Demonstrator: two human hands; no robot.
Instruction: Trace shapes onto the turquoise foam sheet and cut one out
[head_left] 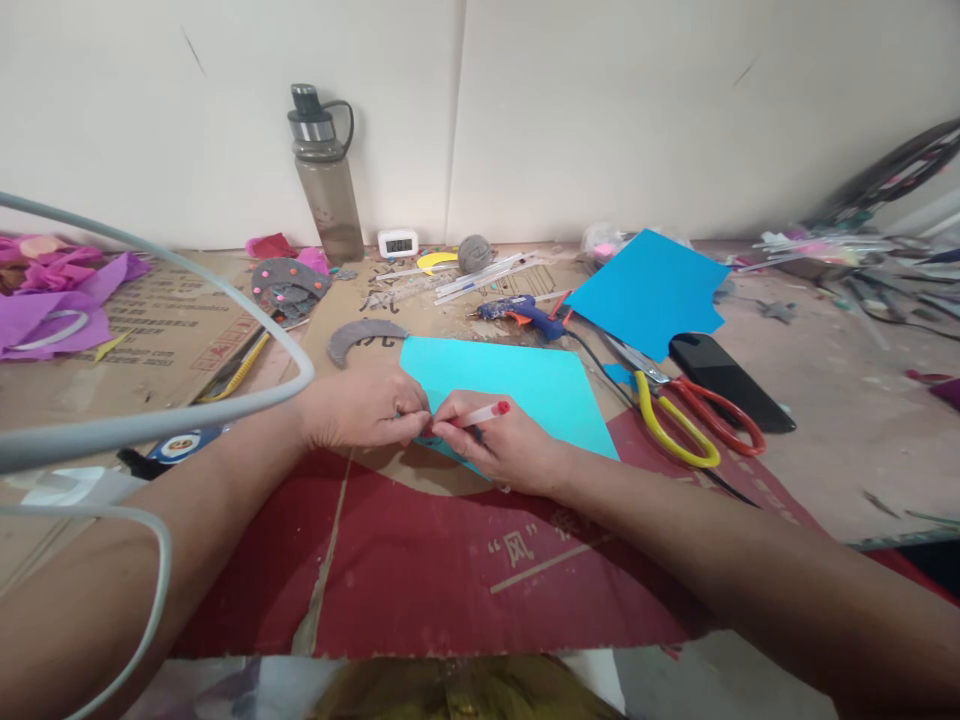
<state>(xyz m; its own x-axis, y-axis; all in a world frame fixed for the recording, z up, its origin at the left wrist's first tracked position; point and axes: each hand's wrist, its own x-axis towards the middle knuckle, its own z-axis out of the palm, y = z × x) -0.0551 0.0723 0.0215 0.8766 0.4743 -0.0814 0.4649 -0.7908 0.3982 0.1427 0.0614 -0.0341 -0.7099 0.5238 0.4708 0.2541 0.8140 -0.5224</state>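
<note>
My right hand (502,440) is closed around a red pen (484,413) with a clear barrel, its tip pointing left toward my other hand. Fingers curled, my left hand (367,408) rests at the left corner of a turquoise sheet (517,385). Whatever lies under those fingers is mostly hidden, so I cannot tell what they press on or pinch. Just above the left hand lies a grey crescent-shaped piece (364,338). Both hands and the sheet are on a red and brown cardboard (420,560).
Scissors (679,410) with yellow and red handles lie right, beside a black phone (731,385). Behind are a blue glue gun (525,312), a blue sheet (649,290), a water bottle (326,185) and a small clock (397,243). A grey cable (247,400) crosses the left.
</note>
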